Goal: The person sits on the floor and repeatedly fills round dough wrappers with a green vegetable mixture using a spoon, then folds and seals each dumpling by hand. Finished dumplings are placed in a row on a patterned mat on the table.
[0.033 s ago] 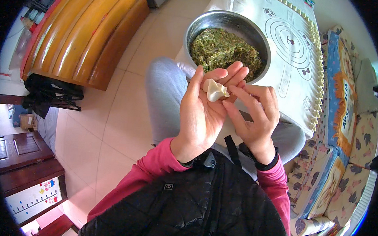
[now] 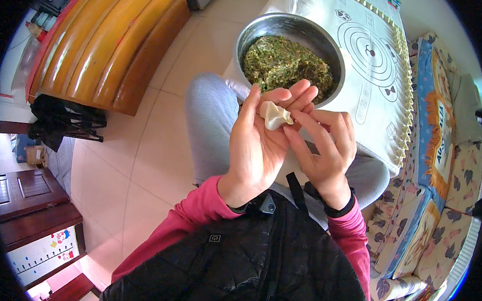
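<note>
Pinching the edge looks like the step in hand, and it calls for a light, even touch. The dumpling (image 2: pixel 275 117) lies in the left hand (image 2: pixel 258 148), palm up, against fingers that are loosely curved and open; that cup should be soft, so the dough is propped and not squashed. On the right hand (image 2: pixel 331 150), thumb and forefinger stand a little parted at the dumpling's pointed right end; whether they grip the dough, I cannot tell. It would be best to work from that tip along the ridge in small, overlapping pinches, pressing out air and letting no filling onto the seam, where grease could stop it sticking. The bowl (image 2: pixel 334 58) of green filling (image 2: pixel 281 57) sits on the worktop (image 2: pixel 370 136), just beyond the hands, so dry fingertips should steer clear of it.
</note>
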`<state>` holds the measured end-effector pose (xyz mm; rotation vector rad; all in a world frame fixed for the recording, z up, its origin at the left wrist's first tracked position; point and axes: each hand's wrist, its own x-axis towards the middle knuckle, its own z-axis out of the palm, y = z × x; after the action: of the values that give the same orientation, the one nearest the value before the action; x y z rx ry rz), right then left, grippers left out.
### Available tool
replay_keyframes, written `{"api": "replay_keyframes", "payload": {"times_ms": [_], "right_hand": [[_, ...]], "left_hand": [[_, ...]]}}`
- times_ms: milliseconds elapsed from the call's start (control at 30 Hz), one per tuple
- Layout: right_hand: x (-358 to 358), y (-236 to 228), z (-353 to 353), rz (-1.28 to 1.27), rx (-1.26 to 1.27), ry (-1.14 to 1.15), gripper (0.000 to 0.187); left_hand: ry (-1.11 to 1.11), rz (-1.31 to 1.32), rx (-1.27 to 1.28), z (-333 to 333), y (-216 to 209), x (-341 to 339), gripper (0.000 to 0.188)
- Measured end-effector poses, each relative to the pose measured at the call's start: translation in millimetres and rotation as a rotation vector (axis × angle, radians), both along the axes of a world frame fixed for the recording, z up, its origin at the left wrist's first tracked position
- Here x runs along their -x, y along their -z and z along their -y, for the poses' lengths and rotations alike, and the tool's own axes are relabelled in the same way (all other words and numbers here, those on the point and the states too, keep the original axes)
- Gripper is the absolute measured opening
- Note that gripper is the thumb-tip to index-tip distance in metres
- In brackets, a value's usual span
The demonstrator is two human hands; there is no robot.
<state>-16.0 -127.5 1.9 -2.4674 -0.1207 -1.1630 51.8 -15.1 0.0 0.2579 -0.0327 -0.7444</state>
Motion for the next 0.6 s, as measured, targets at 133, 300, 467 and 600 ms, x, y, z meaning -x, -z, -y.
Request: {"api": "replay_keyframes", "payload": {"times_ms": [133, 300, 467, 600], "right_hand": [[4.5, 2.2, -0.2, 0.012, 0.204, 0.072, 0.035], [10.8, 2.7, 0.3, 0.006, 0.339, 0.079, 0.034], [9.7, 3.1, 0.6, -0.016, 0.284, 0.05, 0.031], [11.1, -3.1, 0.7, -0.038, 0.108, 0.021, 0.037]], "left_hand": [[-0.012, 0.071, -0.028, 2.1, 4.4, 2.5, 0.047], [-0.032, 0.097, -0.057, 4.3, 9.0, 6.4, 0.048], [0.011, -0.051, 0.029, 5.5, 15.5, 2.5, 0.047], [-0.018, -0.074, 0.036, 8.0, 18.0, 0.4, 0.048]]}}
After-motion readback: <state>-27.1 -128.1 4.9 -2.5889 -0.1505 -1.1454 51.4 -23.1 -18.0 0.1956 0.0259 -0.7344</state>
